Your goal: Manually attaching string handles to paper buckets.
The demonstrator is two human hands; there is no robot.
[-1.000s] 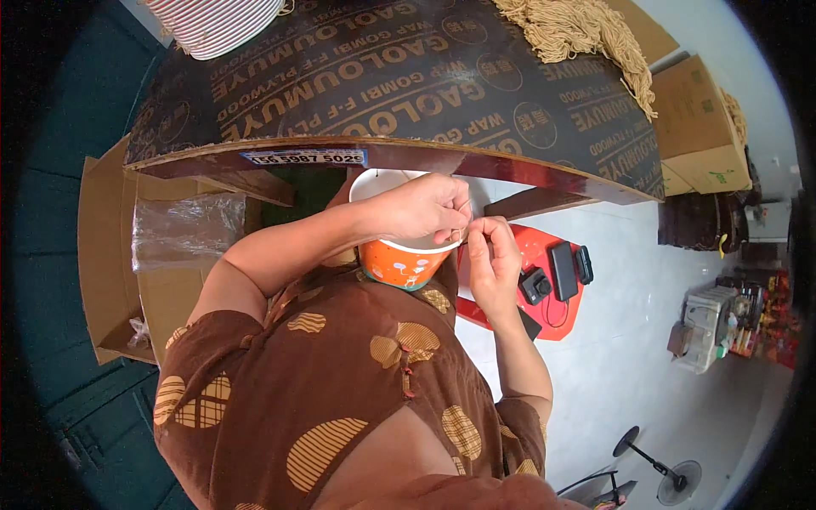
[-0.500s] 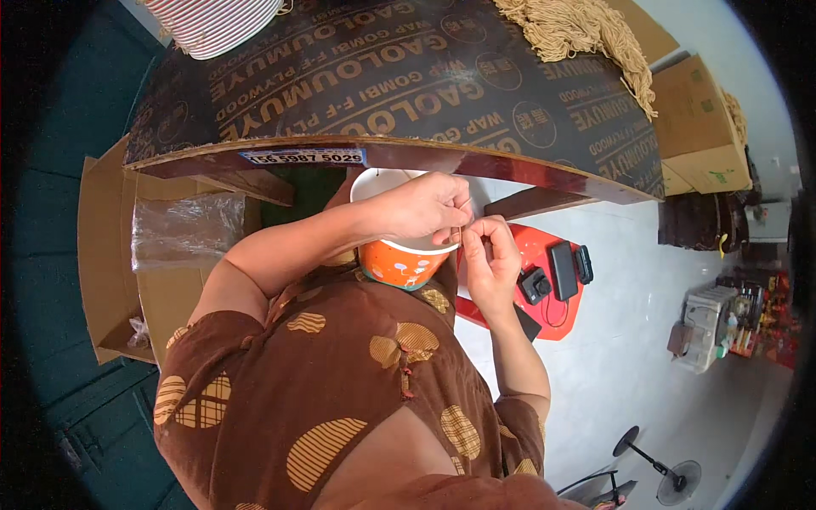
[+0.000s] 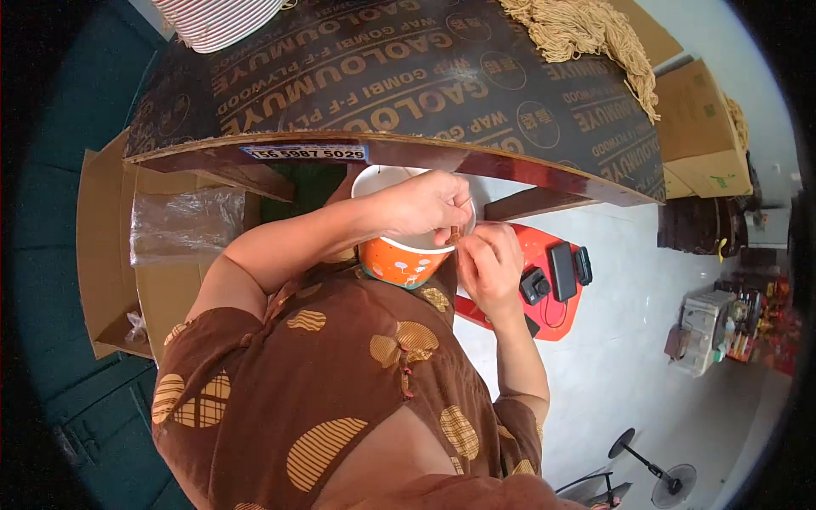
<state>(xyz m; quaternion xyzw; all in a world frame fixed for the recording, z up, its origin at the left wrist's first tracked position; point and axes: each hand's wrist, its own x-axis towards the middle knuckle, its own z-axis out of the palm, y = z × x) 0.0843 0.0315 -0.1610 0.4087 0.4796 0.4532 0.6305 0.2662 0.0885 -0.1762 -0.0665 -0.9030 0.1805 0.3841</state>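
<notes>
Yarn (image 3: 582, 32) cropped above, pinched piece (image 3: 456, 232) indistinct

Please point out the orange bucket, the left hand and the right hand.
Orange bucket (image 3: 398, 263), head view: its outer wall.
Left hand (image 3: 428, 205), head view: its back.
Right hand (image 3: 493, 270), head view: its middle.

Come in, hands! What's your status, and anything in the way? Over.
Left hand over orange bucket, pinching a small brown bit. Right hand close beside, grip unclear. Red stool with black gadgets right of them; nothing seen blocking either hand.
</notes>
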